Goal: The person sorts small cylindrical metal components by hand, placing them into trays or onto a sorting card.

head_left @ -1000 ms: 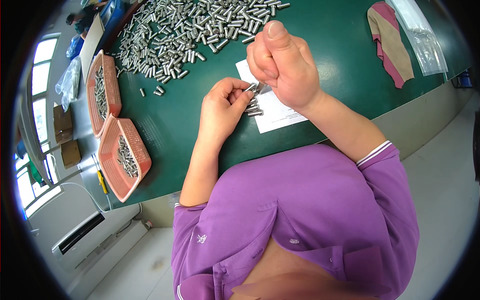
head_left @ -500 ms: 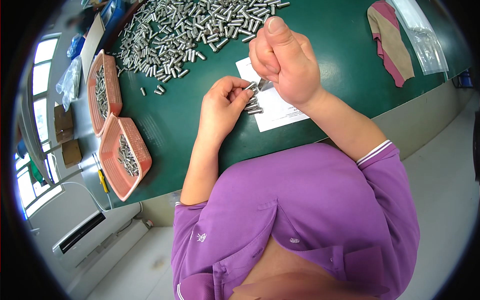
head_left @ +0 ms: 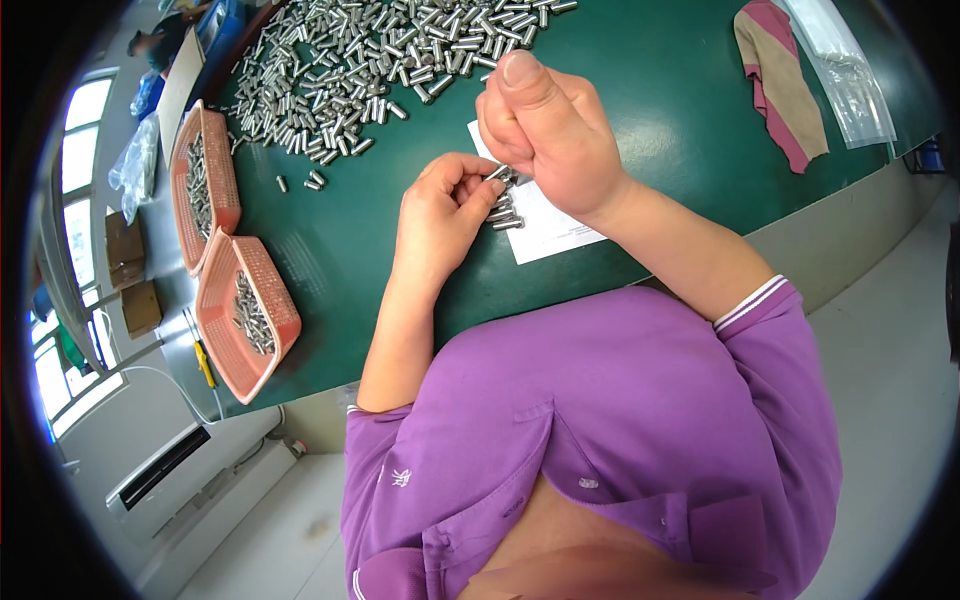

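Observation:
My left hand [head_left: 440,212] rests at the near side of the paper, with thumb and forefinger pinched on a short shiny metal pin [head_left: 500,174]. Below its fingertips, several like pins [head_left: 508,222] lie in a row at the edge of a white printed sheet [head_left: 550,232]. Just right of them my right hand [head_left: 556,140] is closed in a fist, thumb uppermost, above the sheet. Whatever that fist grips is hidden beneath the fingers. Its lower side comes close to the pinched pin; whether they touch is hidden.
A big heap of metal pins [head_left: 370,70] covers the far left of the green table [head_left: 700,200]. Two pink baskets [head_left: 283,290] with pins stand along the left edge, near a yellow-handled tool [head_left: 204,362]. A beige and maroon cloth [head_left: 785,90] and clear plastic bag [head_left: 850,90] lie far right.
My right fist has shifted left and slightly down, closer to my left fingers. The thin metal tip that showed under it is now covered. My left hand keeps its pinch, almost still.

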The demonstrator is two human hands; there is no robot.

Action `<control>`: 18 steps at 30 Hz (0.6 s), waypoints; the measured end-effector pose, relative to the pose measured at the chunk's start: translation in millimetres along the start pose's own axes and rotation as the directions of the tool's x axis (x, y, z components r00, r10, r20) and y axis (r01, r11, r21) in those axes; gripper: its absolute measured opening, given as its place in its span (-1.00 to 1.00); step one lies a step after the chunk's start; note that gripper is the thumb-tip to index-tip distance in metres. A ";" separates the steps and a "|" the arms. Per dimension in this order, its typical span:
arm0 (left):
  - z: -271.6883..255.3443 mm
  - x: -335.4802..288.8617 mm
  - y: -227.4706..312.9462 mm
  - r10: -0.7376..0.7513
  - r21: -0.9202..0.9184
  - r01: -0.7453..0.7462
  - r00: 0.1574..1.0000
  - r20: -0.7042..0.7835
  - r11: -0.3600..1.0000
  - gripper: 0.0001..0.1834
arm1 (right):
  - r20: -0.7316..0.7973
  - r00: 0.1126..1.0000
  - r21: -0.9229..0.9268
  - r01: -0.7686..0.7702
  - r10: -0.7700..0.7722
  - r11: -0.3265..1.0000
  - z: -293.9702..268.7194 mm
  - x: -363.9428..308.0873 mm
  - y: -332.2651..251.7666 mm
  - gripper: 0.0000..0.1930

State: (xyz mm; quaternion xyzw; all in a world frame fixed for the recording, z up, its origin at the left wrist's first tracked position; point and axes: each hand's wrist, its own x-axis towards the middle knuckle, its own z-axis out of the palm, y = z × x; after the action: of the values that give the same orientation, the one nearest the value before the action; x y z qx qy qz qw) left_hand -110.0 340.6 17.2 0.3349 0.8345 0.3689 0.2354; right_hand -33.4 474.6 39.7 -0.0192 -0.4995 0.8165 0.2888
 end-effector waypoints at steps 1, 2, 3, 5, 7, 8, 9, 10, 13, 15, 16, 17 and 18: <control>-0.2 0.6 -1.8 -0.001 -0.023 0.002 1.000 0.007 1.000 -0.83 | 0.006 1.000 -0.028 0.004 -0.004 1.000 0.5 0.9 0.4 -0.44; -0.5 0.2 -2.6 -0.002 -0.045 0.003 1.000 0.015 0.999 -0.83 | 0.012 1.000 -0.055 0.008 -0.008 0.998 0.9 1.0 0.3 -0.44; -1.2 0.3 -2.2 -0.002 -0.045 0.002 1.000 0.012 0.999 -0.83 | 0.014 1.000 -0.055 0.009 -0.009 0.998 -0.2 1.2 0.5 -0.44; -2.6 -0.1 -0.7 0.038 0.011 -0.039 0.999 0.026 0.999 -0.80 | 0.017 1.000 -0.021 -0.003 0.004 1.000 -4.1 0.1 0.2 -0.45; -6.0 -1.9 -1.6 0.062 -0.018 -0.062 0.997 0.052 0.998 -0.79 | 0.014 1.000 -0.035 0.004 -0.003 0.999 -6.0 0.3 -2.4 -0.45; -7.8 -2.7 -2.2 0.088 -0.048 -0.084 0.993 0.077 0.995 -0.77 | 0.010 1.000 -0.050 0.010 -0.010 0.999 -6.5 0.6 -3.7 -0.45; -9.1 -3.2 -3.0 0.089 -0.046 -0.086 0.993 0.079 0.995 -0.77 | 0.007 1.000 -0.049 0.012 -0.012 0.999 -6.7 0.8 -5.0 -0.45; -9.9 -3.9 -4.4 0.134 -0.012 -0.133 0.987 0.088 0.991 -0.75 | 0.013 1.000 -0.042 0.016 -0.016 0.999 -6.9 0.9 -6.2 -0.45; -10.8 -2.8 -4.9 0.181 0.024 -0.184 0.978 0.103 0.983 -0.73 | 0.017 1.000 0.022 0.006 -0.006 1.000 -9.2 1.2 -6.8 -0.46; -12.0 -1.9 -4.1 0.185 0.025 -0.189 0.976 0.111 0.982 -0.72 | 0.014 1.000 0.079 -0.008 0.007 0.997 -9.0 1.4 -7.4 -0.46; -13.5 -1.4 -3.3 0.214 0.037 -0.220 0.970 0.115 0.975 -0.71 | 0.006 0.999 0.046 -0.035 0.034 0.998 -6.6 1.7 -8.5 -0.45; -14.0 -1.2 -2.7 0.244 0.048 -0.251 0.962 0.120 0.967 -0.70 | -0.004 0.998 0.013 -0.062 0.062 0.998 -5.0 1.5 -9.2 -0.44; -13.4 -2.0 -2.6 0.244 0.049 -0.251 0.962 0.122 0.967 -0.70 | -0.005 0.998 0.013 -0.061 0.061 0.998 -3.9 0.8 -9.3 -0.44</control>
State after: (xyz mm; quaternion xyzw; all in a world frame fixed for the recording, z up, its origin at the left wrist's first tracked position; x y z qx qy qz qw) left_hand -118.2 331.7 23.7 0.4646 0.7825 0.3487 0.2241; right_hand -28.6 481.2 45.7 -0.0349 -0.4926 0.8282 0.2651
